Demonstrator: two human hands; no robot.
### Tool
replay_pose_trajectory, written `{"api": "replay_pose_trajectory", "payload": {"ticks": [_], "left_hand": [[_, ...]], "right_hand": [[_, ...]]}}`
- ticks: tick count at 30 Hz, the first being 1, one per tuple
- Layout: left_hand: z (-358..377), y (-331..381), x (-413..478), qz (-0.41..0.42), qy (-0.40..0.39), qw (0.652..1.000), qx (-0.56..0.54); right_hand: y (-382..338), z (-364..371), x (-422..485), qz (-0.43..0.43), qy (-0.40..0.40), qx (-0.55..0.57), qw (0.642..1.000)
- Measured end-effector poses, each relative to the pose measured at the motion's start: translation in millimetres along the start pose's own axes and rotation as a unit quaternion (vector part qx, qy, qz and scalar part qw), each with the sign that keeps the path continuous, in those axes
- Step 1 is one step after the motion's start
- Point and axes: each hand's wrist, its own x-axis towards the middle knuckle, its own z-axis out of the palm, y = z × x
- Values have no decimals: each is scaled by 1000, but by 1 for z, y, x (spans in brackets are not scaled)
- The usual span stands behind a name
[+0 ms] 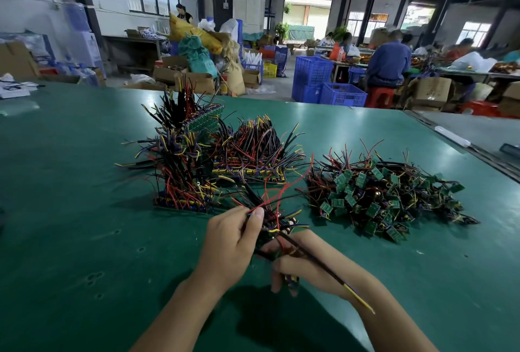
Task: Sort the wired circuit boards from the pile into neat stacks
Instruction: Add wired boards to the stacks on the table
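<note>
Head view, nearest you: your left hand gripped a bundle of wired circuit boards, thumb pressed on its red and black wires just above the worktop. Your right hand lay under the bundle with fingers curled round its lower part. The boards themselves were mostly hidden between your palms, and a small dark part at your right fingertips was too blurred to identify. One long black wire with a yellow and purple end trailed across your right wrist.

Beyond, to the right, the loose pile of small green boards sat tangled, its count impossible to tell. To the left stood the near stack, its boards buried under upright wires. Just behind and right of it was the middle stack, and farthest the far stack, where one green board leaned tilted. Past the worktop edge, blue crates and a seated person were soft and out of focus.
</note>
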Motion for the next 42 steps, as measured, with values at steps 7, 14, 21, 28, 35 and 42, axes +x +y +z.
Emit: {"api": "replay_pose_trajectory", "payload": {"ticks": [7,14,21,28,35,42], "left_hand": [[-3,0,5,-161,182,959,-146],[-10,-8,13,-334,281,856,-277],[15,9,-1,-231,145,950,-153],[27,12,-15,-49,-18,995,83],[21,18,-15,-5,-88,985,149],[9,24,-8,-57,7,998,25]], "right_hand": [[5,-3,0,18,20,76,997],[6,-2,5,-42,149,157,976],[10,19,18,-82,280,211,933],[14,20,23,-132,309,283,898],[15,16,23,-156,301,347,874],[16,12,21,-182,346,97,915]]}}
